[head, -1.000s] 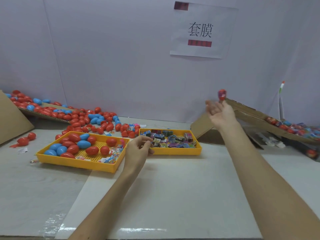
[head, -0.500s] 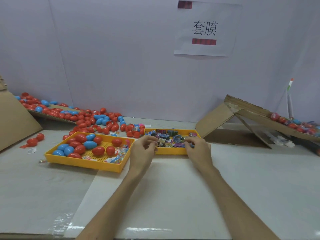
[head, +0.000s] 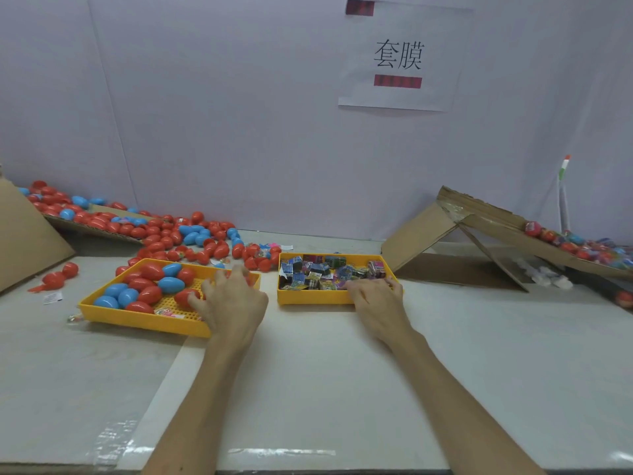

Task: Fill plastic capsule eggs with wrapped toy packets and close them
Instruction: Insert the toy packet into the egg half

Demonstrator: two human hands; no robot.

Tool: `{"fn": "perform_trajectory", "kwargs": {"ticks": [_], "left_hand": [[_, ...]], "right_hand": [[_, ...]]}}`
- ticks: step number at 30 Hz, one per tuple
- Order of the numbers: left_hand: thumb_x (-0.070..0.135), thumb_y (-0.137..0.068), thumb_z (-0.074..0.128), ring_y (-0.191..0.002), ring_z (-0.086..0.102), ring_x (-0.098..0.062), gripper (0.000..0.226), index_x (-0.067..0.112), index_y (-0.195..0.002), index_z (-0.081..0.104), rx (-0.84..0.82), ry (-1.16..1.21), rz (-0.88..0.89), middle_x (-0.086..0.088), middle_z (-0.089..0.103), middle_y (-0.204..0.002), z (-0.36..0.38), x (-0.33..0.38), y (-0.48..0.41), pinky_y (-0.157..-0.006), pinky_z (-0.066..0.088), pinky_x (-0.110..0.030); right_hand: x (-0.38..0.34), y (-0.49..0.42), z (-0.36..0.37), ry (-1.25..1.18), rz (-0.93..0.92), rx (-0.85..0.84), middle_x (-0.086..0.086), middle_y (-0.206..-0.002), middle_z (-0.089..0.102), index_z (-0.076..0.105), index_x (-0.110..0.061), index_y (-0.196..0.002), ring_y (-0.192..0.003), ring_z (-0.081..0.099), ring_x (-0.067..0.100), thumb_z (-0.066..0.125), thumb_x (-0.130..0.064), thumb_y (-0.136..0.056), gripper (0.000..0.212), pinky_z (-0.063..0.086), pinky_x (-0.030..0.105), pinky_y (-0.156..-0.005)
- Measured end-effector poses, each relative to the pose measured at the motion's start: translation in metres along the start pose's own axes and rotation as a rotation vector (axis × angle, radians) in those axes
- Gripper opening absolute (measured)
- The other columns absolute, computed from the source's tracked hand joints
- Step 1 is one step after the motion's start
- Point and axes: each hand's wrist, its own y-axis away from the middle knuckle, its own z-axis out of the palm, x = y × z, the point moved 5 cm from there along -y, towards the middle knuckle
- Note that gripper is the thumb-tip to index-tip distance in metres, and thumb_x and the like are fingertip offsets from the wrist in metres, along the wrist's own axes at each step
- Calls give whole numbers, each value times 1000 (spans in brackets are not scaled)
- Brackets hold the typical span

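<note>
yellow tray (head: pixel 144 320) at ten o'clock holds five blue and about seven red eggs (head: pixel 150 294) under the left hand (head: pixel 233 303), grip splayed and empty, while the right hand (head: pixel 376 299) digs into the twelve o'clock tray (head: pixel 315 298) of too-many-to-count packets (head: pixel 322 272), grip unreadable: picking step, so next likely pinch one of each.

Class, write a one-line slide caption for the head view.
Left hand spread over the egg tray; right hand at the toy-packet tray, fingers inside.

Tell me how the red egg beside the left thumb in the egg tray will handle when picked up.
The red egg looks smooth and glossy, so probably slippery. Its rounded shape suggests it would roll if nudged, though the yellow tray rim should contain it.
</note>
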Motion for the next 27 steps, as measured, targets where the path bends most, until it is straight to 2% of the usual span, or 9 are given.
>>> {"fn": "perform_trajectory", "kwargs": {"ticks": [3, 6, 10, 13, 15, 19, 21, 24, 27], "left_hand": [[29, -95, 64, -128, 47, -29, 38, 28, -132, 58, -105, -16, 5, -6, 57, -136, 8, -4, -5, -104, 37, -49], [27, -96, 65, -123, 50, -28, 34, 27, -130, 60, -78, 8, 20, -5, 60, -132, 9, -4, -7, -101, 41, -47], [18, -93, 69, -115, 53, -28, 31, 22, -123, 64, -1, 130, 31, -7, 64, -123, 5, -6, -8, -91, 49, -43], [13, -90, 74, -112, 55, -28, 31, 19, -119, 66, 1, 195, 46, -8, 65, -120, 5, -8, -9, -88, 53, -41], [9, -88, 76, -112, 58, -29, 31, 18, -117, 67, -3, 235, 50, -10, 66, -119, 4, -9, -9, -89, 55, -42], [-2, -88, 72, -110, 59, -29, 33, 14, -117, 68, 29, 321, 61, -11, 68, -116, 0, -7, -9, -91, 56, -43], [-6, -92, 63, -107, 61, -28, 30, 10, -116, 69, 99, 408, 129, -11, 69, -113, -7, -1, -8, -90, 56, -40], [0, -102, 49, -94, 62, -26, 23, 6, -109, 70, 233, 539, 311, -10, 69, -98, -19, 11, -1, -80, 54, -36], [8, -106, 41, -74, 59, -21, 24, 9, -105, 65, 197, 635, 410, -7, 63, -81, -17, 26, 9, -63, 50, -38]], "right_hand": [[-1, 0, 0, -19, -9, 31, -12, -124, 68, 74, -25, -105, -119, 52, 14, 35, -34, -107, 40, 12, 32, -109], [-2, -1, 1, -58, -18, 58, -12, -124, 68, 73, -24, -109, -117, 52, 12, 38, -32, -107, 36, 14, 31, -108], [-4, 0, -12, -253, -15, 217, -10, -111, 71, 75, -20, -101, -105, 56, 8, 46, -24, -105, 29, 23, 24, -93], [-2, 3, -26, -461, -10, 396, -4, -103, 75, 79, -13, -103, -97, 56, -15, 62, -9, -96, 18, 33, 0, -83], [-1, 4, -30, -501, 7, 474, -4, -93, 76, 80, -13, -96, -90, 56, -23, 70, -2, -88, 17, 36, -3, -78], [1, 6, -34, -626, 73, 506, -18, -78, 71, 78, -21, -81, -78, 66, -7, 79, -3, -80, 18, 45, 4, -71], [2, 6, -34, -677, 87, 500, -17, -77, 72, 75, -22, -80, -75, 67, -1, 80, -4, -80, 19, 47, 8, -70], [1, 6, -31, -775, 125, 437, -7, -81, 75, 71, -19, -97, -75, 68, 2, 80, -3, -80, 25, 51, 13, -70], [-1, 5, -28, -849, 162, 376, -4, -82, 73, 69, -24, -101, -76, 67, 3, 80, -4, -82, 30, 51, 12, -71]]}}
